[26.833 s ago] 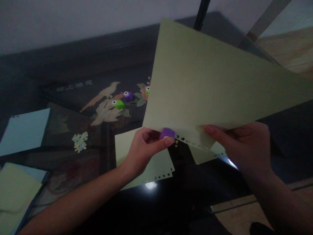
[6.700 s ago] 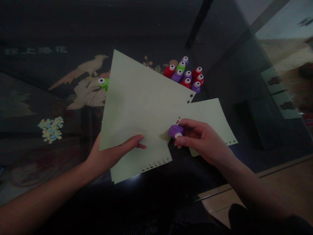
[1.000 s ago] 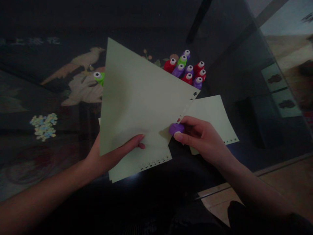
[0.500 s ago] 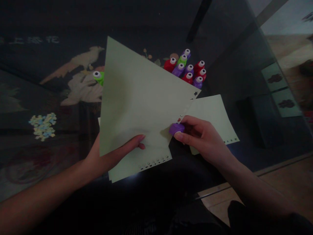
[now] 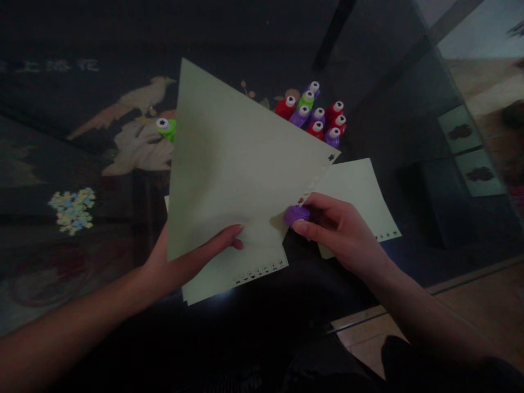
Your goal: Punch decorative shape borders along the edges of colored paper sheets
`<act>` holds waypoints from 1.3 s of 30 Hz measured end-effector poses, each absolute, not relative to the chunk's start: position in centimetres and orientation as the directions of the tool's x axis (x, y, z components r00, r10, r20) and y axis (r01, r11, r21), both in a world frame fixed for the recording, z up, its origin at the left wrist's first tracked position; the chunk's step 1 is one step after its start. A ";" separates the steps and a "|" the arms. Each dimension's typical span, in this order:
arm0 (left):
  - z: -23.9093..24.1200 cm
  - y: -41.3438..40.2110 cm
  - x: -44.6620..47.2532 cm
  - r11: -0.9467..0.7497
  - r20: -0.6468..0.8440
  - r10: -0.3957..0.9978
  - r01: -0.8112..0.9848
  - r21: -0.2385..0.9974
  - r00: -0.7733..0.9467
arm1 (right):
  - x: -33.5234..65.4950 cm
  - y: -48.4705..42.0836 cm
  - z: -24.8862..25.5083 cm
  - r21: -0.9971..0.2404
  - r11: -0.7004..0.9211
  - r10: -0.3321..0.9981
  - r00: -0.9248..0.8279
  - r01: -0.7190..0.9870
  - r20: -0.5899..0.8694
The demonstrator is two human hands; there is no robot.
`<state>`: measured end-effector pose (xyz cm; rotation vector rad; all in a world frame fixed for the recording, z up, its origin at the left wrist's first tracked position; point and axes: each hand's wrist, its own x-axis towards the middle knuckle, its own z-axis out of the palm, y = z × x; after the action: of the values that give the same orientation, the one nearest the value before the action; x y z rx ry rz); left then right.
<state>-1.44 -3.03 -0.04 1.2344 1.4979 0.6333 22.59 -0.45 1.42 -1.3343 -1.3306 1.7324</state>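
My left hand (image 5: 180, 261) holds a pale green paper sheet (image 5: 233, 169) by its lower left corner, thumb on top, tilted above the table. My right hand (image 5: 338, 232) is closed on a small purple paper punch (image 5: 295, 214) clamped on the sheet's right edge, where a row of small punched holes runs up to the corner. Two more pale green sheets lie flat beneath: one with a punched lower edge (image 5: 241, 268) under my left hand, another (image 5: 360, 194) under my right.
A cluster of red, purple and green punches (image 5: 315, 115) stands behind the sheet, and a lone green punch (image 5: 166, 128) sits left of it. A pile of small paper cutouts (image 5: 73, 210) lies at the left. The dark glass table (image 5: 82, 98) ends near the floor at right.
In the last second the held sheet shifted slightly up and right, and the punch stayed on its edge. Much earlier the punch was in my left hand.
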 end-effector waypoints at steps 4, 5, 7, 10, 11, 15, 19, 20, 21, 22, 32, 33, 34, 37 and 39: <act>0.0 -3.0 -1.5 0.341 -0.396 0.914 0.372 0.863 0.083 | 22.6 -0.5 1.4 -0.934 -0.333 0.871 -0.338 0.128 -0.357; 0.0 -3.0 -1.4 0.343 -0.399 0.913 0.372 0.862 0.082 | 22.6 -0.5 1.3 -0.935 -0.331 0.872 -0.337 0.129 -0.355; 0.0 -3.0 -1.4 0.342 -0.396 0.915 0.370 0.864 0.079 | 22.6 -0.5 1.3 -0.934 -0.333 0.873 -0.332 0.130 -0.358; 0.0 -3.0 -1.3 0.319 -0.378 0.922 0.388 0.865 0.083 | 22.5 -0.5 1.4 -0.934 -0.335 0.873 -0.331 0.122 -0.357; 0.0 -3.0 -1.3 0.315 -0.374 0.924 0.395 0.863 0.080 | 22.5 -0.5 1.4 -0.935 -0.334 0.874 -0.332 0.119 -0.355; 0.0 -3.0 -1.3 0.326 -0.384 0.921 0.402 0.856 0.071 | 22.5 -0.4 1.6 -0.934 -0.330 0.874 -0.329 0.135 -0.356; 0.0 -3.0 -1.3 0.312 -0.366 0.928 0.396 0.864 0.066 | 22.5 -0.4 1.6 -0.931 -0.325 0.876 -0.318 0.169 -0.363; 0.0 -3.0 -1.3 0.307 -0.362 0.930 0.393 0.867 0.072 | 22.5 -0.5 1.6 -0.931 -0.322 0.877 -0.317 0.172 -0.362; 0.0 -3.0 -1.3 0.306 -0.361 0.930 0.389 0.869 0.075 | 22.5 -0.5 1.6 -0.931 -0.322 0.877 -0.318 0.172 -0.362; 0.0 -3.0 -1.3 0.308 -0.363 0.929 0.386 0.870 0.077 | 22.5 -0.5 1.6 -0.932 -0.322 0.876 -0.320 0.168 -0.360; 0.0 -3.0 -1.4 0.293 -0.357 0.929 0.399 0.869 0.095 | 22.6 -0.4 1.5 -0.932 -0.318 0.882 -0.309 0.172 -0.357; 0.0 -3.0 -1.4 0.299 -0.359 0.929 0.396 0.868 0.086 | 22.6 -0.4 1.4 -0.933 -0.314 0.883 -0.308 0.174 -0.355; 0.0 -3.0 -1.4 0.307 -0.364 0.928 0.391 0.868 0.080 | 22.6 -0.4 1.4 -0.934 -0.311 0.883 -0.309 0.176 -0.352; -0.1 -3.1 -1.4 0.326 -0.382 0.921 0.387 0.863 0.076 | 22.7 -0.5 1.4 -0.934 -0.301 0.885 -0.308 0.192 -0.349; -0.1 -3.1 -1.5 0.313 -0.378 0.922 0.407 0.858 0.088 | 22.7 -0.5 1.5 -0.934 -0.296 0.887 -0.306 0.199 -0.346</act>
<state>-1.49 -3.12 -0.14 1.2738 1.5072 0.6032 22.66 -0.48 1.45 -1.3905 -1.4036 1.6520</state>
